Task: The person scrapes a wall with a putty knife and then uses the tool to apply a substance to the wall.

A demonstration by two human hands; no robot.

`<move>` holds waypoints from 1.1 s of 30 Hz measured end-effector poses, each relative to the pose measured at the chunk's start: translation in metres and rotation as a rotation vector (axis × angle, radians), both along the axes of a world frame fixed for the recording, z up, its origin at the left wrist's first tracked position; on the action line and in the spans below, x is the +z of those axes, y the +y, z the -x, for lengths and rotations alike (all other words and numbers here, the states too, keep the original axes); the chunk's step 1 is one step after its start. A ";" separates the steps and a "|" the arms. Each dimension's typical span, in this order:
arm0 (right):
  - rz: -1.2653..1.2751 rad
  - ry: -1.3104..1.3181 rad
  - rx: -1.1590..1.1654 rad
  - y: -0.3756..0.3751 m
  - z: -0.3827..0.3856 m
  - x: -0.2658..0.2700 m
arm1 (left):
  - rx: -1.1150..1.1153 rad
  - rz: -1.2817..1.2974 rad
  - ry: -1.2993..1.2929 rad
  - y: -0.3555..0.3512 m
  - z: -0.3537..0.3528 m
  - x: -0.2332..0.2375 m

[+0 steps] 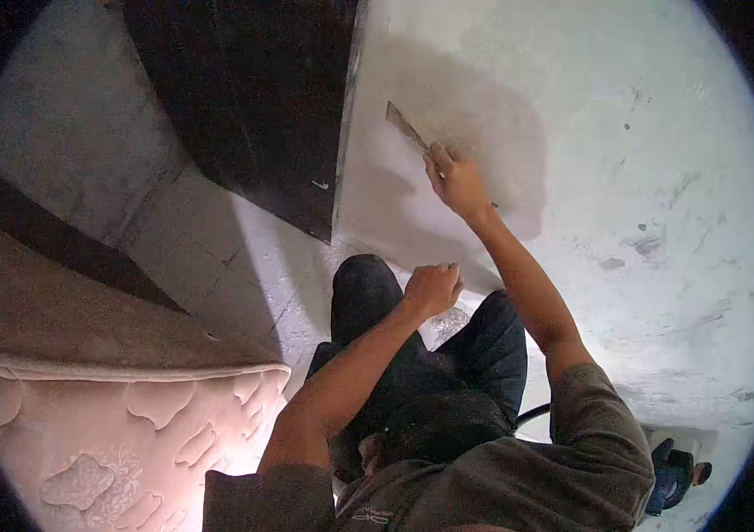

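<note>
My right hand [457, 182] is closed around the handle of a putty knife [405, 127], out in front of me at the pale wall [589, 168]. The thin blade points up and left, over a greyish patch of wall that lies in the shadow of my arm. My left hand [434, 290] is curled into a fist above my knees, and what its fingers hold, if anything, is hidden. Below that hand, between my legs, a whitish speckled thing [449, 326] shows in part.
A dark wooden panel [253, 97] stands against the wall on the left, its lower corner near the tiled floor [204, 248]. A pink quilted mattress [128, 434] lies at the lower left. Another person [671, 474] appears small at the lower right. Dark specks and scuffs mark the wall.
</note>
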State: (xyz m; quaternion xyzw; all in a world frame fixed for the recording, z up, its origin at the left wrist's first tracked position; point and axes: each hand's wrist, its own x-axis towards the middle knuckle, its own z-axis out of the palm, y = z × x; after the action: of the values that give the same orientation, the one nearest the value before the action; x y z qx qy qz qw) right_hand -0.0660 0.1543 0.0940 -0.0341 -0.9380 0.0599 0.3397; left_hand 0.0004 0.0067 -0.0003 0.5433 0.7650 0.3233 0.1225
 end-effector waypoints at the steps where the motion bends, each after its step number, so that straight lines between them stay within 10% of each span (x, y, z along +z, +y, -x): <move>1: -0.002 0.004 0.000 -0.002 -0.002 0.005 | -0.004 -0.014 0.018 0.000 0.000 -0.004; 18: 0.394 -0.012 -0.077 -0.011 -0.001 -0.020 | 0.024 -0.057 0.008 -0.005 0.004 -0.003; 33: 0.169 0.003 -0.208 -0.012 0.006 -0.034 | 0.042 0.052 -0.032 -0.004 0.009 -0.004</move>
State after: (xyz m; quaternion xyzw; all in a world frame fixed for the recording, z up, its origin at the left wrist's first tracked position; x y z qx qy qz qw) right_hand -0.0721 0.1426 0.0598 -0.1593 -0.9205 0.1032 0.3416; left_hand -0.0087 0.0026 -0.0043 0.5184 0.7825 0.3142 0.1420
